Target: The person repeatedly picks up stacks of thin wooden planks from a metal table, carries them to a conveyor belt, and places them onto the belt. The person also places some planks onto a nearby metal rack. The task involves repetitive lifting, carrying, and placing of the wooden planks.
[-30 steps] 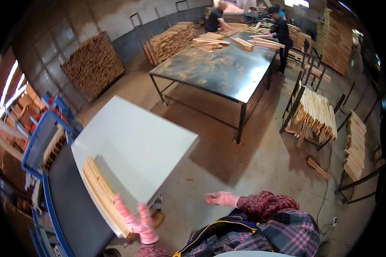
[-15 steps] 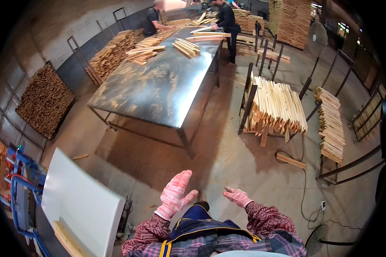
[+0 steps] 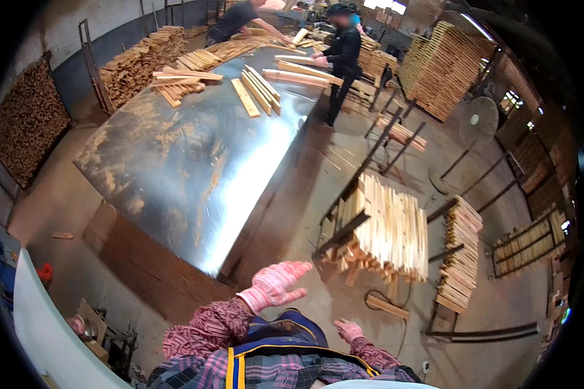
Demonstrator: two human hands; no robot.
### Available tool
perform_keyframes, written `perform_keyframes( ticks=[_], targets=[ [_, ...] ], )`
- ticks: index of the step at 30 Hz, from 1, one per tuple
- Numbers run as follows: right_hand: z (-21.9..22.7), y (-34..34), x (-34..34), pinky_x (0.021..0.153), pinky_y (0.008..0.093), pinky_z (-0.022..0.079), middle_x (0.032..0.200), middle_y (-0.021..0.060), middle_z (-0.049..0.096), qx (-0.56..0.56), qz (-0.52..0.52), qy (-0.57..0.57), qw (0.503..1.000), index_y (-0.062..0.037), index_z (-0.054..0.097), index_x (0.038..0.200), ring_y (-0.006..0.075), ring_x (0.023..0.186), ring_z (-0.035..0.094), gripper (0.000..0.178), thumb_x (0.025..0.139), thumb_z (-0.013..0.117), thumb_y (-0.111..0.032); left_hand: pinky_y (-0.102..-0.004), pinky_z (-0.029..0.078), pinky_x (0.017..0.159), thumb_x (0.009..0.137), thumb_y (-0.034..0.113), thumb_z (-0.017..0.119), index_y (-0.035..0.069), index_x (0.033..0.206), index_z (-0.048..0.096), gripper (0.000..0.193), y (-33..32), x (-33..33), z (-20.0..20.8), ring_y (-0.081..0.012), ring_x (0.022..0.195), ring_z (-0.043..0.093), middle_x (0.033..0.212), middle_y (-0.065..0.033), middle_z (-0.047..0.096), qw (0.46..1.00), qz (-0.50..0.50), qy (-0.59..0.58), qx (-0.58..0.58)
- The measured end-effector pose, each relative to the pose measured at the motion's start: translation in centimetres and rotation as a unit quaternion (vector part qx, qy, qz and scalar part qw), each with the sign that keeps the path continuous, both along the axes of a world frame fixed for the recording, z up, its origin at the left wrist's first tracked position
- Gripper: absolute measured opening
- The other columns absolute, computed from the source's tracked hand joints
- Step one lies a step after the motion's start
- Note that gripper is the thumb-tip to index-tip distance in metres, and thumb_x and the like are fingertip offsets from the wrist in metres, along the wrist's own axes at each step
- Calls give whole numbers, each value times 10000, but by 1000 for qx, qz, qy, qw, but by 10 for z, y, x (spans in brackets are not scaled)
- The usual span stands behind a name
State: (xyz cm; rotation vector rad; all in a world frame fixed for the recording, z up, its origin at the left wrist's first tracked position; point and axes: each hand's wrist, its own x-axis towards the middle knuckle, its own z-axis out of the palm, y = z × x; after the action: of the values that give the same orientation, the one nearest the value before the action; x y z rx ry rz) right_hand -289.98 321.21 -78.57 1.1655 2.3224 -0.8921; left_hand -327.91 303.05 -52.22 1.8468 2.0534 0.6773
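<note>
My left hand (image 3: pixel 278 285), in a pink and white knit glove, is held out in front of my body with its fingers stretched and nothing in it. The near corner of the metal-topped table (image 3: pixel 175 214) lies just beyond it. Lower and to the right, my right hand (image 3: pixel 350 330) wears the same kind of glove; its fingers look extended and it carries nothing. Across the tabletop, several loose wooden strips (image 3: pixel 258 91) lie in a small group, with another pile of strips (image 3: pixel 175 83) to their left. Sawdust streaks the metal.
A rack of stacked wooden strips (image 3: pixel 392 227) stands right of the table, with a second stack (image 3: pixel 459 253) beyond. A strip (image 3: pixel 388 306) and a cable lie on the floor. Two people work at the table's far end. A pale panel (image 3: pixel 45 324) curves at lower left.
I have come closer to the table, and the view has swung so the racks look nearer. My left hand has turned to point rightward. The person at far left now leans over the table.
</note>
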Motion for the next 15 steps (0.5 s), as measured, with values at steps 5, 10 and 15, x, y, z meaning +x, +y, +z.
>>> perform_keyframes(
  ticks=[5,10,15],
  targets=[
    [1,84,-126,605,418,504,815,116,626,-103,122,0,987,-121,563,965,285,740,662,118,922,509,-217,-423,445,1068,933,499,575,70,1445,464,677,60,-99,-22,-352,1280,531,1395,-164,559,996,78,10,-44],
    [-91,215,-267,740,397,549,1083,177,707,76,305,211,926,-140,626,1273,305,859,703,444,955,559,-444,-419,440,1069,942,516,551,89,1458,457,677,123,-180,-36,-342,1289,527,1429,-172,533,962,181,-9,-203],
    [54,277,-510,928,438,500,1168,218,686,-81,194,115,971,-143,506,1453,370,1093,656,739,903,553,-634,-413,416,1097,923,544,568,109,1496,413,736,150,-250,-24,-327,1335,491,1448,-163,519,919,306,-61,-243]
  ],
)
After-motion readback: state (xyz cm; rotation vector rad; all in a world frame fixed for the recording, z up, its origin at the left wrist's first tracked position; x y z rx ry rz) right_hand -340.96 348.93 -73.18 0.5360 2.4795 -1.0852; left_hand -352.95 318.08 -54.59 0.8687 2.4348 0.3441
